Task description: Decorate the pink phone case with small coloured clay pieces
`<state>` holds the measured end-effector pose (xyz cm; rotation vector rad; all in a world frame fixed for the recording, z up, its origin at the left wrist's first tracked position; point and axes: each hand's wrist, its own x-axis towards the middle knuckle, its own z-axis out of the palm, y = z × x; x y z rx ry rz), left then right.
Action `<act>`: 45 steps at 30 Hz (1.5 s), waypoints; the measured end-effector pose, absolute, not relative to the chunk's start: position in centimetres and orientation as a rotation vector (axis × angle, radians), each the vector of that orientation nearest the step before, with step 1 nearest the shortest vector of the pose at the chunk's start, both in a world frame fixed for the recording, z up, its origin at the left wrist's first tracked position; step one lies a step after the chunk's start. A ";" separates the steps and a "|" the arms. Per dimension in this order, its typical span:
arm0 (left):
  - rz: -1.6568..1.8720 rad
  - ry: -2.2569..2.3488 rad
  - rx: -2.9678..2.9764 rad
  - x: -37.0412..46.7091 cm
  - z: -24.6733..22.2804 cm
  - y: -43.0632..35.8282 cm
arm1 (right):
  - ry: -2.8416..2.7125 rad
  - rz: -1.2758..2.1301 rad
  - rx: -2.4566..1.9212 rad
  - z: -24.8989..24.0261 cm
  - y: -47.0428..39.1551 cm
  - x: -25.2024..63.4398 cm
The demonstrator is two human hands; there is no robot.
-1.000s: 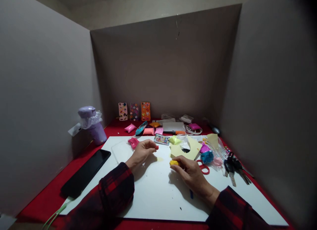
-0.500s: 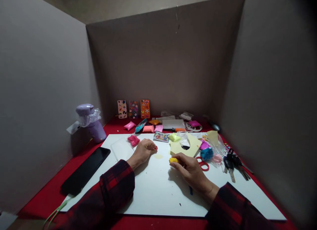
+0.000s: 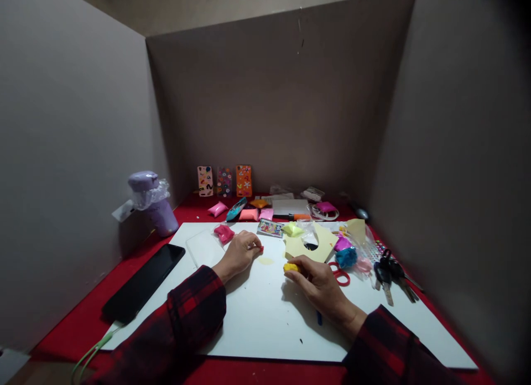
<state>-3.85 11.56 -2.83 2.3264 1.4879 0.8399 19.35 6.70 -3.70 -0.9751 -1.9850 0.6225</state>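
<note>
Between the thumb and fingers of my right hand is a lump of yellow clay, held just above the white board. My left hand is closed in a pinch on a small red piece, mostly covered by the fingertips. A pale yellow round patch lies on the board between the hands. Behind my left wrist are a packet of red clay and a clear flat case. Red-handled scissors lie beside my right hand, partly under a yellow paper with a hole.
A black phone with a green cable lies at left, near a lilac bottle. Keys and a blue clay bundle are at right. Three decorated phone cases stand at the back, behind several clay packets. Grey walls enclose the sides.
Both hands keep nearly the same place and grip. The whole view has shifted very slightly.
</note>
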 end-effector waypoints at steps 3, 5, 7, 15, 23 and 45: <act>0.802 1.520 2.346 -3.8 -3.0 11.5 | -1.986 0.623 -0.976 -3.8 6.6 19.4; 0.787 1.527 2.355 -3.8 -3.1 11.4 | -1.986 0.623 -0.977 -3.8 6.6 19.5; 0.783 1.528 2.355 -3.8 -3.1 11.4 | -1.986 0.623 -0.979 -3.8 6.6 19.5; 0.782 1.534 2.335 -3.8 -2.7 11.0 | -1.983 0.637 -0.974 -3.7 6.5 19.5; 0.723 1.589 2.374 -3.8 -2.7 11.1 | -1.968 0.623 -0.950 -3.6 6.5 19.3; 0.487 1.144 2.557 16.6 5.0 20.0 | -2.009 0.571 -0.965 -2.8 7.1 19.4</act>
